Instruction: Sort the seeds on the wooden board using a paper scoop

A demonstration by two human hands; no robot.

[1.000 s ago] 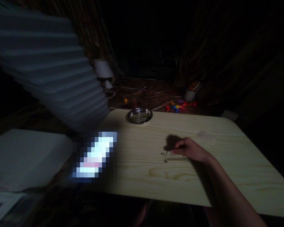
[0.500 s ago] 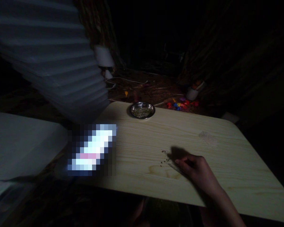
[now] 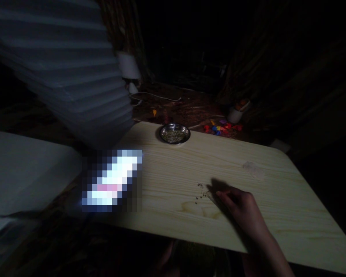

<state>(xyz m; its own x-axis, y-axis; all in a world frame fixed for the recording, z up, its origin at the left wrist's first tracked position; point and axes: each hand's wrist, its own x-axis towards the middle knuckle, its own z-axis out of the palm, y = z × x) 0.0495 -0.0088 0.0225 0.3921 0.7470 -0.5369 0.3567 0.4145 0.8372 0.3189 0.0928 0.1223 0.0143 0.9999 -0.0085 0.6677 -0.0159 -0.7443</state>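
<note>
My right hand rests over the right half of the wooden-topped table, closed with thumb and fingertips pinched together. What the pinch holds, if anything, is too small and dark to make out. Just left of its fingertips lie several small dark bits, like seeds or grains, and a faint pale streak beside them. A round metal dish with greenish and whitish grains in it stands near the far edge. My left hand does not show in the frame.
A bright pixelated screen covers the table's left side. A pale ridged panel rises behind it. A pinkish patch marks the tabletop at right. Coloured pieces and a white container are on the floor beyond.
The pinched right hand has hardly moved, shifting slightly right in the picture along with a small shift of the whole view. The dark bits and the dish keep their places on the table.
</note>
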